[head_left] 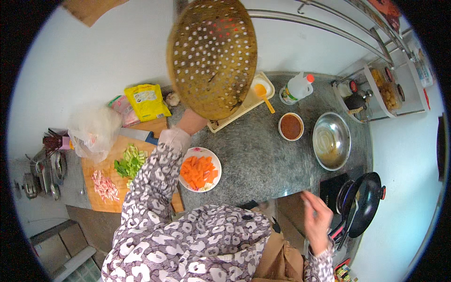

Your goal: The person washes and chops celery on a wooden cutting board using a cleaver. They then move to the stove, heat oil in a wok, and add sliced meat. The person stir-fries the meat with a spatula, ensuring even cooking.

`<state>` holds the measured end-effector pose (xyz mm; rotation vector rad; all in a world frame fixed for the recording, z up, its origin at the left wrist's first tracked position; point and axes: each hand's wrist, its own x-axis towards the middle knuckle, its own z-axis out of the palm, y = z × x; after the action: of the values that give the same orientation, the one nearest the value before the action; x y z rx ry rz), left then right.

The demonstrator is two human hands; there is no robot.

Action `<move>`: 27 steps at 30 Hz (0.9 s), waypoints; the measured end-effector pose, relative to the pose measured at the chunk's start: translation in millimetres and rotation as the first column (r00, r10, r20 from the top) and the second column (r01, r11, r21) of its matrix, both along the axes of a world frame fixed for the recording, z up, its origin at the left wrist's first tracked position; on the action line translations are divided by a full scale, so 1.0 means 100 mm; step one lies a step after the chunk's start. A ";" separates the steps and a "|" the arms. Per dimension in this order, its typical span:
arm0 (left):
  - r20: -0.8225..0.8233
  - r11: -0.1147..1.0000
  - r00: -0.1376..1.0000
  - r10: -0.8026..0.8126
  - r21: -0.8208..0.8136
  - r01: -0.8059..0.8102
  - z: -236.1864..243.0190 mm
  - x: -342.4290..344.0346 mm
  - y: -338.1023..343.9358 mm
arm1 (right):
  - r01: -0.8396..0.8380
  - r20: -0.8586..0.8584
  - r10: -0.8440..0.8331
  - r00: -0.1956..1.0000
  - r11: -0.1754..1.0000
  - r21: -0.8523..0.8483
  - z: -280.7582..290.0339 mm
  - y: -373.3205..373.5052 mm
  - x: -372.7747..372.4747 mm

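Observation:
My left hand [193,123] is raised over the counter, mostly hidden behind a large round yellowish strainer [213,61] full of holes; it appears to grip the strainer's lower rim, though its fingers do not show. Below that forearm stands a white bowl of sliced carrot [199,172]. On the wooden cutting board [101,203] lie chopped green vegetable [131,161], sliced pink meat [105,186] and a knife [136,135], partly covered by my sleeve. My right hand [318,218] hovers by the counter's front edge, fingers loosely bent and apart, nothing seen in them, left of the black wok [365,205].
A steel basin [331,141], a small bowl of red-brown sauce [291,126], a clear jug with a red cap [298,88] and a cream tray [232,116] with an orange spoon [264,97] stand farther back. Metal rails [319,21] run along the wall above. A plastic bag [94,131] sits left.

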<state>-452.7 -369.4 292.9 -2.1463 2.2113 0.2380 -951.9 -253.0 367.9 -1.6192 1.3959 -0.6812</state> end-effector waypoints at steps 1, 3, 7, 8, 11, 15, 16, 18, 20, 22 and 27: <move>-0.096 0.988 0.986 0.138 -0.060 -0.144 0.20 -0.17 0.09 | -0.083 0.028 0.084 0.996 0.995 -0.050 -0.08 -0.14 0.25; -0.157 0.932 0.940 0.304 -0.156 -0.327 0.47 -0.37 0.30 | -0.210 0.082 0.236 0.968 0.947 -0.242 -0.23 -0.51 0.77; -0.476 0.777 0.730 0.490 -0.142 -0.613 0.02 -0.49 0.57 | -0.327 0.191 0.403 0.895 0.885 -0.332 -0.54 -1.19 2.00; -0.555 0.730 0.650 0.519 -0.109 -0.675 -0.11 -0.54 0.60 | -0.365 0.183 0.443 0.878 0.865 -0.345 -0.59 -1.32 2.28; -0.730 0.655 0.408 0.548 0.072 -0.752 -0.15 -0.79 0.53 | -0.470 0.038 0.535 0.844 0.772 -0.428 -1.15 -1.73 2.95; -0.875 0.563 0.022 0.483 0.292 -0.773 -0.45 -0.76 0.55 | -0.657 -0.157 0.648 0.745 0.673 -0.340 -1.42 -1.91 3.47; -0.877 0.564 0.016 0.480 0.295 -0.771 -0.37 -0.84 0.50 | -0.688 -0.183 0.667 0.722 0.666 -0.288 -1.49 -1.99 3.52; -0.900 0.579 -0.024 0.435 0.300 -0.758 -0.37 -0.86 0.50 | -0.758 -0.267 0.710 0.652 0.612 -0.226 -1.52 -2.03 3.61; -0.913 0.578 -0.040 0.406 0.291 -0.762 -0.40 -0.84 0.53 | -0.799 -0.292 0.744 0.602 0.556 -0.229 -1.46 -1.98 3.69; -0.923 0.579 -0.026 0.384 0.262 -0.772 -0.41 -0.84 0.55 | -0.828 -0.338 0.756 0.561 0.504 -0.247 -1.45 -1.97 3.73; -0.931 0.591 -0.055 0.360 0.273 -0.759 -0.46 -0.82 0.56 | -0.881 -0.390 0.791 0.472 0.443 -0.169 -1.52 -2.02 3.74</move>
<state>-535.0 -313.4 246.8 -3.7517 1.1099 1.8347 -577.6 -455.4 216.1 -2.4678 0.4069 -0.0773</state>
